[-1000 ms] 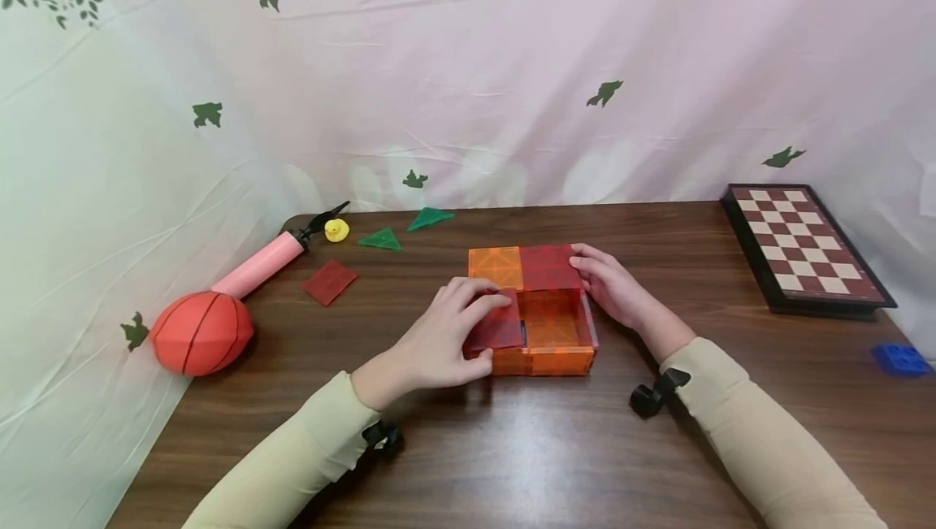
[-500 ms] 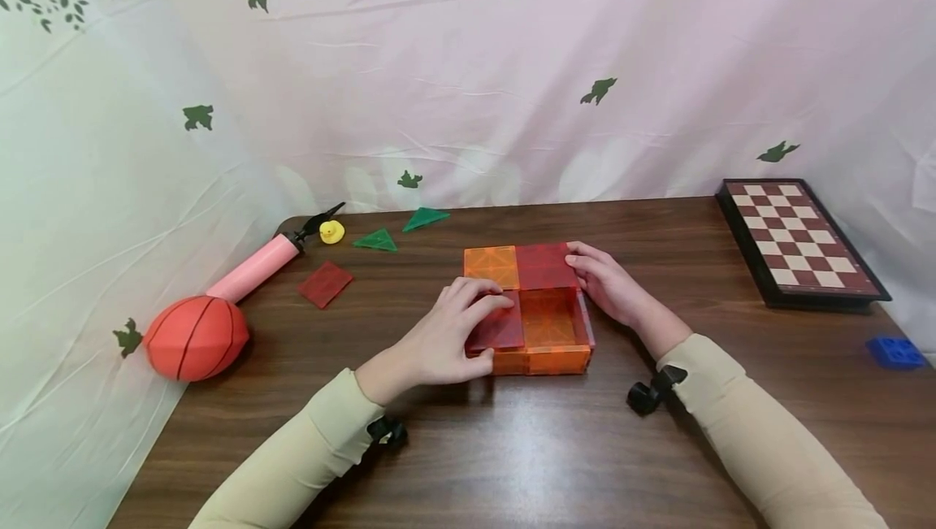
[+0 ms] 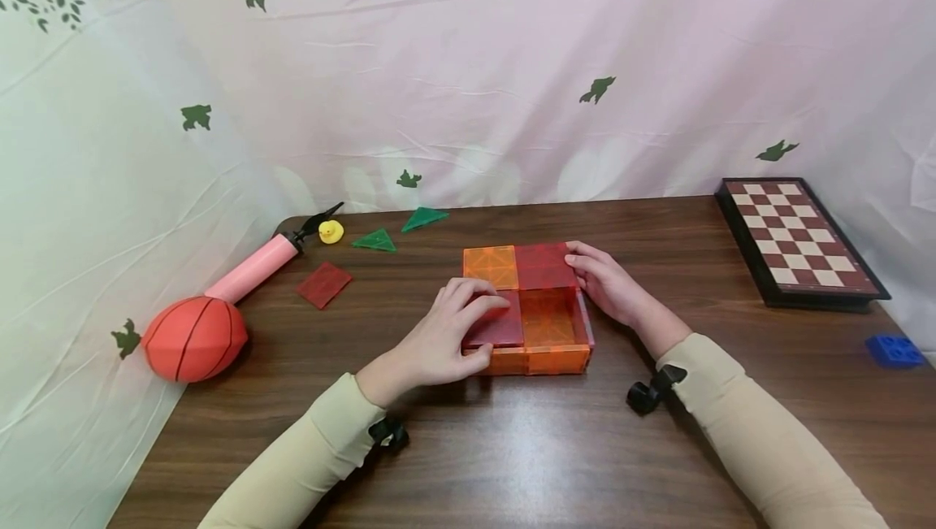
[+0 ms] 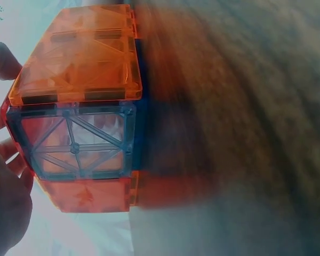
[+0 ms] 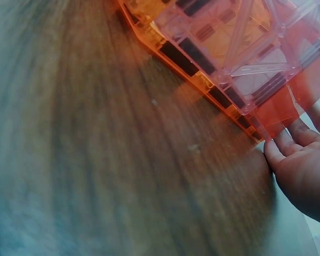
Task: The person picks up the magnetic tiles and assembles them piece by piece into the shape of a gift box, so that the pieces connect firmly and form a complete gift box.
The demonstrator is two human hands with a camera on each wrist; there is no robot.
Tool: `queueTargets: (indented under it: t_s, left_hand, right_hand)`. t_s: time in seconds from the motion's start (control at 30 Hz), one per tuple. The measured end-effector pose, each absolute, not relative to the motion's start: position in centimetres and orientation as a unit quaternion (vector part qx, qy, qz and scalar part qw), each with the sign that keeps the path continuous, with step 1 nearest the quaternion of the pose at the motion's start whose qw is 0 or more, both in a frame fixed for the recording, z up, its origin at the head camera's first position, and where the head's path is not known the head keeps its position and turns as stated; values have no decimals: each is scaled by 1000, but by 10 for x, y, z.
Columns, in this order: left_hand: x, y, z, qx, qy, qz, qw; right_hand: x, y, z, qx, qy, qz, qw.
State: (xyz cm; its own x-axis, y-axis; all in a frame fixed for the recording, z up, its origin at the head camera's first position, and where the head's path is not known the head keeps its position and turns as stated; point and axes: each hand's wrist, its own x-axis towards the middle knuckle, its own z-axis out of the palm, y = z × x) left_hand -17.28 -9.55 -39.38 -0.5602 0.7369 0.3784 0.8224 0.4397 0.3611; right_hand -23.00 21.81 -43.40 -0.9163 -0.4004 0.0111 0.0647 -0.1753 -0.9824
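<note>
Left hand pinches red tile at seven o'clock of box; right hand curls round one-o'clock corner (bracing it, seemingly).

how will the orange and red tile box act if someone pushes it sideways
The tile box would probably slide rather than tip: it sits low and wide on the table. Its flat tiles look stiff and likely light, being thin and see-through. A hard push might split it, since separate tiles meet edge to edge.
</note>
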Motion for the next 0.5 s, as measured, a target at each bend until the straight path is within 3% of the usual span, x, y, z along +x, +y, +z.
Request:
queueTargets:
  t_s: [0.37,0.5]
  left_hand:
    - [-169,-104,-396,-450,-840,-291,84]
    - [-174,-121,-398,-395,-856,-324,86]
  right_hand:
    - [-229,218,-434,-136,625,-753,154]
    - [-230,218,-434,-134,623,-755,154]
